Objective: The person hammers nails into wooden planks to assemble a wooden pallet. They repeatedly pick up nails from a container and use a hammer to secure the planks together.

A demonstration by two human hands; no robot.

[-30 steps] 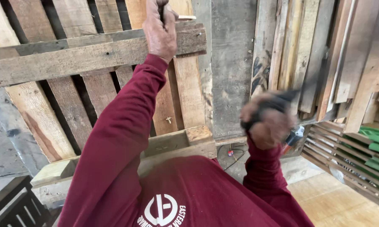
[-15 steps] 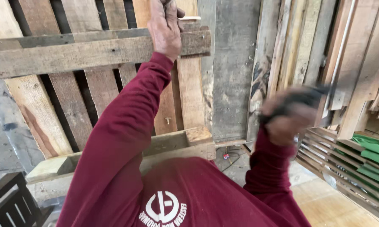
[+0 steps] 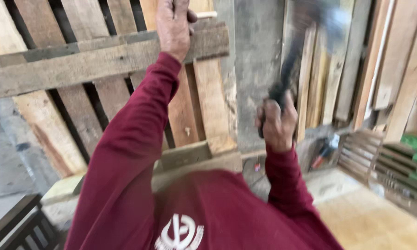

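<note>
Against the pallet (image 3: 102, 65), one left hand (image 3: 172, 25) rests on the top cross-board, fingers curled shut around a small item I cannot identify. Right of the pallet, one right hand (image 3: 276, 122) grips one hammer (image 3: 294, 51), fingers closed on its handle, long axis near upright, blurred head pointing up.

The right hand (image 3: 277, 124) has moved up and toward the middle; one second ago it was low, near the right side at chest height. The hammer (image 3: 294, 55) it grips now points upward, its blurred head near the top edge, where before it lay almost level over the fist. The left hand (image 3: 172, 25) on the pallet's cross board (image 3: 102, 60) sits a little higher in the view, partly cut by the top edge.
</note>
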